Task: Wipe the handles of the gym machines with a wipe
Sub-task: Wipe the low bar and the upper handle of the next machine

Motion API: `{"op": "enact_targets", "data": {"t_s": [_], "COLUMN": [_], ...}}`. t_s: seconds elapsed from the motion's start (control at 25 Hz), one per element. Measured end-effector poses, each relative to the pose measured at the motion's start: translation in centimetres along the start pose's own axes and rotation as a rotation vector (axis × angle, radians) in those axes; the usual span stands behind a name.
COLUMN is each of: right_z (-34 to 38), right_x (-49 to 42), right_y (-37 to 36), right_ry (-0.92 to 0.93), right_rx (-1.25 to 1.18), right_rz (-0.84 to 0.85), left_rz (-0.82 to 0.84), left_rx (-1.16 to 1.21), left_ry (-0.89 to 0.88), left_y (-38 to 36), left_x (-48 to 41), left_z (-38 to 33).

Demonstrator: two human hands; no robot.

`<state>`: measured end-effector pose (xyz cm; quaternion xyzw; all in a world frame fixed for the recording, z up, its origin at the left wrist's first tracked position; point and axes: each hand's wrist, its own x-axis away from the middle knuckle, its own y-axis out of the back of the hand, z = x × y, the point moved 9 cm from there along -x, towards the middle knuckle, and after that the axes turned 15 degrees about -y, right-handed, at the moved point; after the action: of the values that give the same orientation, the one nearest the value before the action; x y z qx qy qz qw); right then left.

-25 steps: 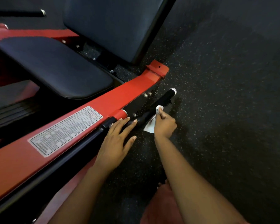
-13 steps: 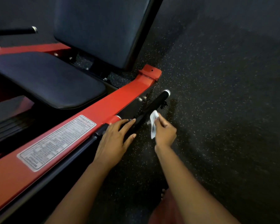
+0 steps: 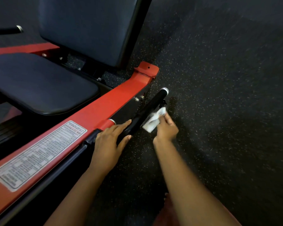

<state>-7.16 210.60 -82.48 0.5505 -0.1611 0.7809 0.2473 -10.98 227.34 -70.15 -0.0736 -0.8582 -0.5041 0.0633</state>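
Handle (image 3: pixel 154 104) slanting away rightward, cap beyond the fingers, right hand (image 3: pixel 167 130) pinching wipe (image 3: pixel 153 120) against it, left hand (image 3: pixel 108 141) fingers straight on its near end.

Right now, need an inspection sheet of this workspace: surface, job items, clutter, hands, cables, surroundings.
Surface: dark speckled rubber floor.
Job's things: black handle with a chrome end cap, beside the red frame; white wipe crumpled against the handle's side, blurred.
Clutter: nothing seen.
Grippers: left hand lies on the handle's near end, fingers straight; right hand pinches the wipe.
Cables: nothing seen.
Surroundings: seat pad, back pad, printed label on the frame, second handle at far left.
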Motion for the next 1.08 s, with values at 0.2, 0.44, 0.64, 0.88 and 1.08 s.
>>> {"op": "enact_targets", "data": {"t_s": [0.2,0.44,0.64,0.88,1.08], "right_z": [2.2,-2.7,1.5,-1.3,-3.9], "right_x": [-2.8,0.9,-3.5,0.3,6.0], "right_y": [-3.1,-1.7,-2.4,-1.7,0.0], "right_ry": [-0.069,-0.088,-0.052,-0.077,0.074], "right_rx": [0.012,-0.055,-0.061,0.024,0.097], "right_rz": [0.016,0.127,0.022,-0.040,-0.054], "left_rz": [0.007,0.026,0.024,0.041,0.048], "left_rx": [-0.014,-0.013,-0.019,-0.019,0.030], "left_ry": [-0.013,0.000,0.003,0.009,0.030], "left_y": [0.0,-0.2,-0.3,-0.3,-0.2], "left_x": [0.1,0.2,0.1,0.1,0.1], "left_z": [-0.2,0.1,0.2,0.2,0.2]}}
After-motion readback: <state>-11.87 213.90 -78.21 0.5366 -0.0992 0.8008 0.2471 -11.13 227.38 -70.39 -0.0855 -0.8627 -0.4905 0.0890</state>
